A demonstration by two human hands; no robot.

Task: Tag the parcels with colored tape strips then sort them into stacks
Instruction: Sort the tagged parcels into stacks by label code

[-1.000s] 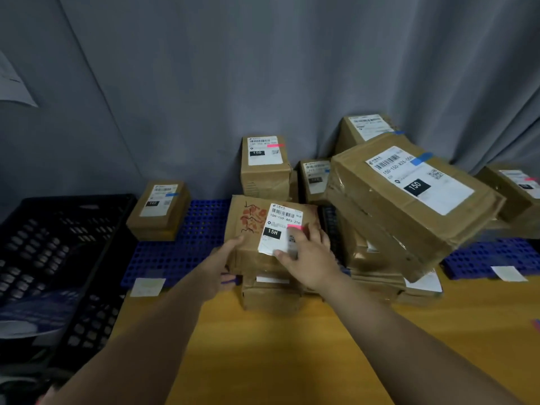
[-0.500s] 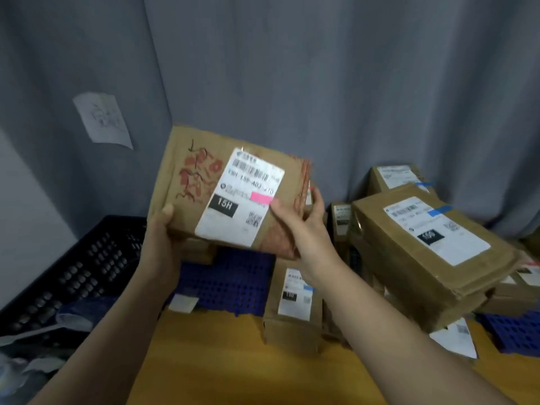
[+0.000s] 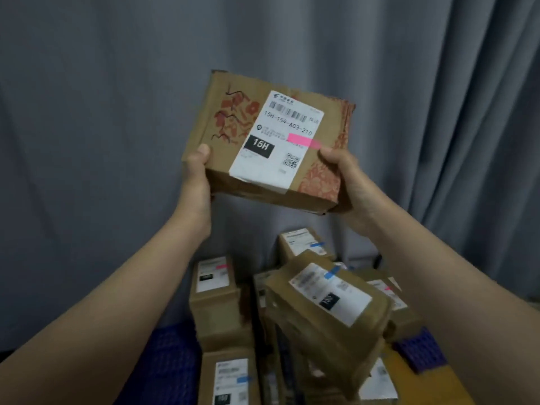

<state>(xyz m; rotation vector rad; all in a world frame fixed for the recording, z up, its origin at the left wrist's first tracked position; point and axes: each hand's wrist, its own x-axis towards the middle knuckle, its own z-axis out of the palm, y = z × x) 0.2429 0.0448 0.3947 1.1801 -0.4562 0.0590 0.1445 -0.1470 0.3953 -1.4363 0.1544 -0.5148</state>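
I hold a flat brown parcel (image 3: 233, 124) up high in front of the grey curtain. It has red printed patterns, a white label marked 15H and a pink tape strip (image 3: 302, 140) across the label's right edge. My left hand (image 3: 196, 171) grips its lower left corner, my right hand (image 3: 344, 176) its lower right corner. Below lie other brown parcels: one with a pink strip (image 3: 214, 293), a big tilted one with a blue strip (image 3: 330, 305), another blue-tagged one at the bottom (image 3: 230, 378).
A further blue-tagged parcel (image 3: 301, 244) stands at the back of the pile, and a pink-tagged one (image 3: 391, 299) at the right. Blue plastic pallets (image 3: 172, 361) lie under the pile. A strip of wooden tabletop (image 3: 438, 384) shows at the lower right.
Both hands have lifted the 15H parcel off the pile and raised it high toward the centre. The view has tilted up, so the black crate on the left is out of sight.
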